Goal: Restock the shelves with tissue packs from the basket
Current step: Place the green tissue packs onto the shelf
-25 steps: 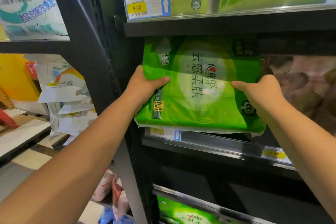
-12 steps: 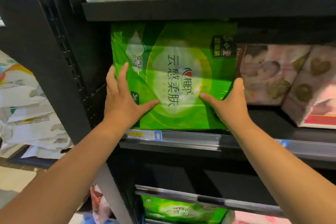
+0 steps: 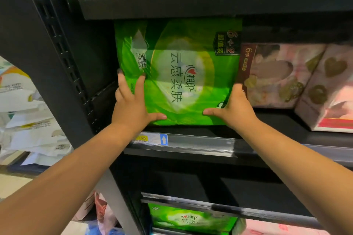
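A sec ago the green tissue pack (image 3: 177, 70) hung tipped over the shelf (image 3: 200, 145) edge. Now it stands up on the shelf, pushed in, right by the pink pack (image 3: 277, 74), prob. touching it. The left hand (image 3: 131, 107) has let go & lies flat on the front, fingers straight. The right hand (image 3: 235, 110) holds the low right corner, thumb in front. So this pack is about done. Can't see the basket, the right hand's fingers, or the dark back of the shelf.
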Action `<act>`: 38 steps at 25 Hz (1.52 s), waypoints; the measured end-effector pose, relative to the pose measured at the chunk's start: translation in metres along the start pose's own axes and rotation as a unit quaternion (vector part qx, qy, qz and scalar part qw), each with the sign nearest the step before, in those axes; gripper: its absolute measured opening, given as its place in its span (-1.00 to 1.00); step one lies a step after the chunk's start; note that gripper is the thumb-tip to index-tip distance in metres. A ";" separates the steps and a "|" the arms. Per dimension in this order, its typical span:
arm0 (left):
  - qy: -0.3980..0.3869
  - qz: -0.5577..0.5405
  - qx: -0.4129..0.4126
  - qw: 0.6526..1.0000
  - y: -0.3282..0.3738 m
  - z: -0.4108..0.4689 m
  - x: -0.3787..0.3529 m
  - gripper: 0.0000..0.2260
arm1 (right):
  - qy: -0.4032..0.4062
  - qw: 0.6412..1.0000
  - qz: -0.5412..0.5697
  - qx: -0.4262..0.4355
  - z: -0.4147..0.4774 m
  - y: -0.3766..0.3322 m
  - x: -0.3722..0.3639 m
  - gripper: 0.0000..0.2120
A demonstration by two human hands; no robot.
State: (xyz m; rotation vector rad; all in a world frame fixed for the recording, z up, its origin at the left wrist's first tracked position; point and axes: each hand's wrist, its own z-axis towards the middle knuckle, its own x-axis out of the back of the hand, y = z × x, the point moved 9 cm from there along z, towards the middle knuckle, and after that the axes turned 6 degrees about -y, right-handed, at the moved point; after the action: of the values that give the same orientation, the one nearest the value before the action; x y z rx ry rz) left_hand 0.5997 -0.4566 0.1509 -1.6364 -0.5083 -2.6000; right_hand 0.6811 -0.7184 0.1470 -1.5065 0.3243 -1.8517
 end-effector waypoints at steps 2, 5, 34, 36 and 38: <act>0.030 0.074 -0.019 0.997 0.004 0.011 0.001 0.13 | -0.016 0.995 -0.099 -0.021 0.006 -0.003 0.000 -0.17; 0.087 0.191 -0.085 0.974 0.022 0.020 0.001 0.08 | -0.046 0.976 -0.213 -0.026 0.015 -0.005 -0.001 -0.28; -0.056 0.149 -0.141 0.977 0.041 0.082 -0.048 -0.37 | -0.116 0.887 -0.436 0.101 0.067 -0.033 -0.076 -0.45; -0.074 0.132 -0.153 0.977 0.042 0.074 -0.047 -0.32 | -0.172 0.891 -0.414 0.062 0.063 -0.029 -0.080 -0.46; -0.100 0.117 -0.167 0.974 0.043 0.064 -0.048 -0.27 | -0.223 0.901 -0.371 0.030 0.056 -0.027 -0.082 -0.48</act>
State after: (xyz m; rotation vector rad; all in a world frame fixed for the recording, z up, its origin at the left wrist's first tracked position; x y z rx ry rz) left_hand 0.6857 -0.4859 0.1456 -1.9285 0.1255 -2.4583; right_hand 0.7281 -0.6318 0.1182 -2.1309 -0.6046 -1.9276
